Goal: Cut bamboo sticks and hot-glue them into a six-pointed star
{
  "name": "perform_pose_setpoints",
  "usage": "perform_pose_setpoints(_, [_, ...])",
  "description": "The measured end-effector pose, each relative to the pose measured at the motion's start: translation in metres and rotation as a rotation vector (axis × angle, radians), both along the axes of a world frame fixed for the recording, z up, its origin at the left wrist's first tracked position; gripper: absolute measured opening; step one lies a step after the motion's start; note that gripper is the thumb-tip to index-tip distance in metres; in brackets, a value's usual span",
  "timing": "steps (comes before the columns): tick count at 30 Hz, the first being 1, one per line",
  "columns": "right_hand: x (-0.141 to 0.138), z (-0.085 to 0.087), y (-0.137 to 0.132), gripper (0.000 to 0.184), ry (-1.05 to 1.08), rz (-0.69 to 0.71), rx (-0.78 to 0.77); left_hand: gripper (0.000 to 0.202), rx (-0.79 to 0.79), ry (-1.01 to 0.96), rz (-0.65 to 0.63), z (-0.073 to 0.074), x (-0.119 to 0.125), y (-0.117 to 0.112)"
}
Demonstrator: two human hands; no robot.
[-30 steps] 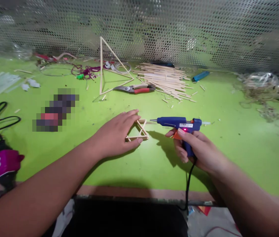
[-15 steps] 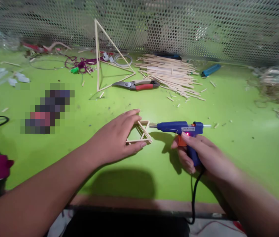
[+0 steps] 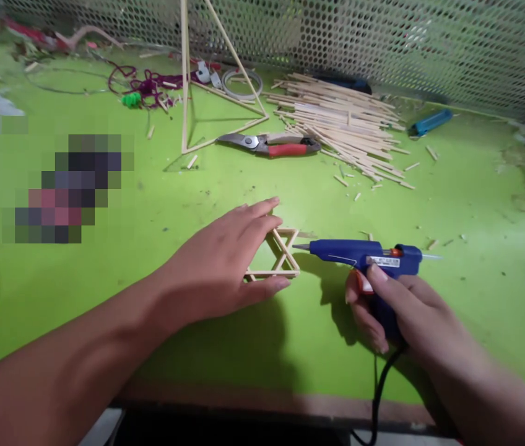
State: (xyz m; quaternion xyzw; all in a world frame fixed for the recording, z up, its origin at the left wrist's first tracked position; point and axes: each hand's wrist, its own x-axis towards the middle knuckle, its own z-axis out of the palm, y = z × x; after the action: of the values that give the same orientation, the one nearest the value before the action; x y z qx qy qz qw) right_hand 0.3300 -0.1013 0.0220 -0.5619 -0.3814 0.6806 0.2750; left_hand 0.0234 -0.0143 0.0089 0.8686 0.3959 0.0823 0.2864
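My left hand (image 3: 225, 260) lies flat, fingers stretched, on a small frame of glued wooden sticks (image 3: 283, 255) on the green table (image 3: 151, 248), pinning it down. My right hand (image 3: 397, 306) is wrapped round the grip of a blue hot glue gun (image 3: 364, 255), a finger on its orange trigger. The gun's nozzle points left, a short way from the frame's right corner. A black cord (image 3: 376, 396) runs from the gun over the table's front edge.
A tall triangular stick frame (image 3: 207, 80) stands at the back, red-handled pliers (image 3: 274, 144) beside it. A pile of wooden sticks (image 3: 341, 124) lies at the back right, with a blue lighter (image 3: 429, 122). Purple cord (image 3: 148, 83) and scraps sit back left. A perforated metal screen (image 3: 383, 43) closes the back.
The view has tilted down and closer. My right hand and the glue gun have drawn slightly right, away from the small frame. My left hand stays on the frame.
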Motion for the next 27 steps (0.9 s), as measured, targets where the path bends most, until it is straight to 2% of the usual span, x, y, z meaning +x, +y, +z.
perform_pose_setpoints(8, [-0.001,0.006,0.002,0.058,0.004,-0.052,0.04,0.123,0.052,0.055,-0.003,0.005,-0.004,-0.002])
perform_pose_setpoints(13, [-0.001,0.006,0.003,0.057,0.035,-0.044,0.051,0.119,0.03,0.127,0.013,0.004,-0.005,-0.002])
perform_pose_setpoints(20, [-0.002,0.005,0.002,0.055,0.068,-0.084,0.039,0.123,0.04,0.094,-0.029,0.005,-0.002,0.002])
perform_pose_setpoints(25, [0.002,0.003,0.002,0.05,0.102,-0.139,0.036,0.145,0.036,0.117,-0.007,0.012,-0.02,0.009])
perform_pose_setpoints(27, [0.006,0.0,0.001,0.047,0.134,-0.162,0.028,0.147,0.036,0.144,0.032,0.017,-0.032,0.011])
